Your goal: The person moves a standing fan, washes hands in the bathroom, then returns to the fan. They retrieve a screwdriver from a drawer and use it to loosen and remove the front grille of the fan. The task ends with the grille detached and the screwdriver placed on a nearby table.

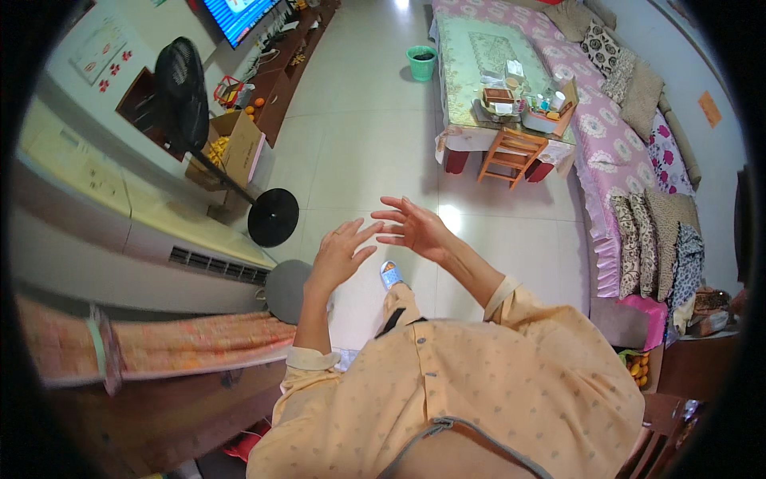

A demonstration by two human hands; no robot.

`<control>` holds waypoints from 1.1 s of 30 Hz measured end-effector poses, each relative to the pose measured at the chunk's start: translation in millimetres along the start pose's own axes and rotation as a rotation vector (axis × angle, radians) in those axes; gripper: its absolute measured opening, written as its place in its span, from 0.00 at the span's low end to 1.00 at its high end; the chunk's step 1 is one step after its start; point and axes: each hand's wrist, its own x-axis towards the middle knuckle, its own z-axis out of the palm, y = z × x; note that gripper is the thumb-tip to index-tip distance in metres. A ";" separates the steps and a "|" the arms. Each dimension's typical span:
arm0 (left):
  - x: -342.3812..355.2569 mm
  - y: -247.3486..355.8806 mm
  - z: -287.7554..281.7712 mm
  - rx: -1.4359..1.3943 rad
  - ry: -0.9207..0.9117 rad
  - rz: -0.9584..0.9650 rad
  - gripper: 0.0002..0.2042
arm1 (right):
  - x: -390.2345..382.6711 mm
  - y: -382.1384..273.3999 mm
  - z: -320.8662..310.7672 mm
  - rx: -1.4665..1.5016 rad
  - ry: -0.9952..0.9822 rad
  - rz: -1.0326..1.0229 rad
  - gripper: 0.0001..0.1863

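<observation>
A blue slipper point(390, 276), worn on the person's foot, shows on the floor just below the gap between the two raised hands, touching neither. The left hand point(345, 254) is empty, its fingers loosely spread; the right hand point(414, 229) is empty too, fingers parted and pointing toward the left one. Left of the left hand stands a fan's round black base point(274, 217), near a grey stool point(289, 292). Farther off are a green bin point(420, 64), a wooden chair point(512, 154) and a cloth-covered table point(460, 88).
</observation>
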 end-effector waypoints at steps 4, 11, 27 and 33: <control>116.0 -81.3 -27.4 -0.018 -0.014 -0.061 0.23 | 104.1 -69.1 -38.7 -0.007 0.111 -0.039 0.26; 352.2 -178.8 -33.8 -0.223 0.026 0.023 0.23 | 234.5 -195.9 -148.5 0.151 0.352 -0.248 0.23; 861.4 -379.2 -22.3 -2.193 0.360 -0.385 0.37 | 730.1 -508.1 -248.6 -1.771 0.121 -1.063 0.30; 1023.2 -498.5 -36.5 -2.016 0.361 -0.416 0.34 | 893.3 -595.3 -300.6 -1.461 0.084 -0.949 0.31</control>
